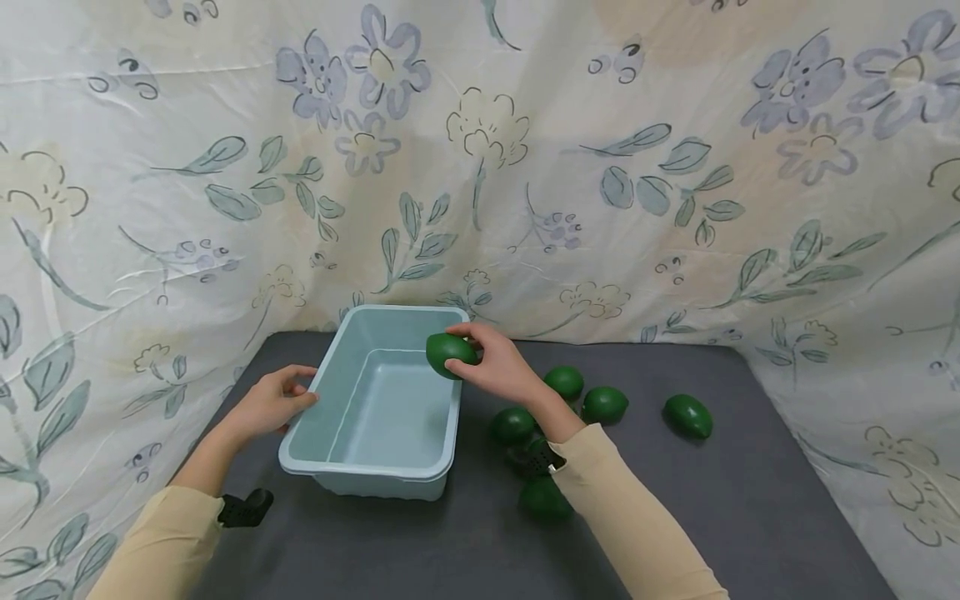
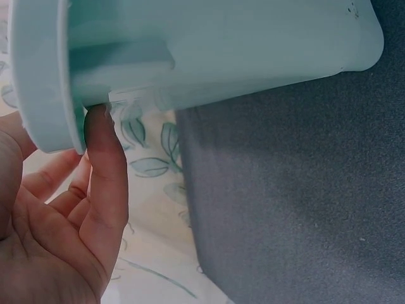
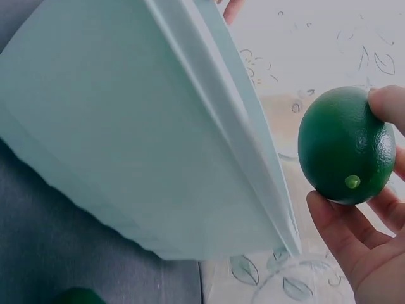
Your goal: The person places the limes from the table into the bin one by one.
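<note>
My right hand (image 1: pixel 498 360) holds a glossy dark green avocado (image 1: pixel 448 355) between thumb and fingers, over the right rim of a pale blue-green plastic basin (image 1: pixel 378 473). In the right wrist view this avocado (image 3: pixel 345 149) shows a small light green stem nub, with fingertips against its top and underside. My left hand (image 1: pixel 273 402) grips the basin's left rim. In the left wrist view, a finger of the left hand (image 2: pixel 69 221) hooks under the rim's lip (image 2: pixel 41 82). The visible basin floor is bare.
Several more avocados (image 1: pixel 605 406) lie on the dark grey table (image 1: pixel 360 550) right of the basin, partly hidden by my right forearm. One avocado (image 1: pixel 687 417) lies apart, farther right. A flowered cloth (image 1: pixel 525 250) hangs behind and along both sides.
</note>
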Motion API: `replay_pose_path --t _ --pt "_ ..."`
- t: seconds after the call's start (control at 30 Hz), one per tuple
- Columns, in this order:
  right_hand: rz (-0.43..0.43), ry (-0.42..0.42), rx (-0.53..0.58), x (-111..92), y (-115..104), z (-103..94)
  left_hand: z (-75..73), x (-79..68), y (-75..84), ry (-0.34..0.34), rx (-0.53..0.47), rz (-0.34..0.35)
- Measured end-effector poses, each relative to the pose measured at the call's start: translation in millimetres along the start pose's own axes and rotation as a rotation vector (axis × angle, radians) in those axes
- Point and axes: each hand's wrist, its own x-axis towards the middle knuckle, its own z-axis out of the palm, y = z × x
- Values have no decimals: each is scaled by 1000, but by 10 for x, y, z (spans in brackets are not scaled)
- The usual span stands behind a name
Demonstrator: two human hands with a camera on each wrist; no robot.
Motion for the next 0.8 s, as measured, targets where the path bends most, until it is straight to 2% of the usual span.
replay_pose_path --t 0.43,0.8 --pt "9 -77 41 151 -153 265 -6 12 2 -3 -10 -22" --pt "-34 -116 41 224 -254 456 -30 -12 6 -17 -44 21"
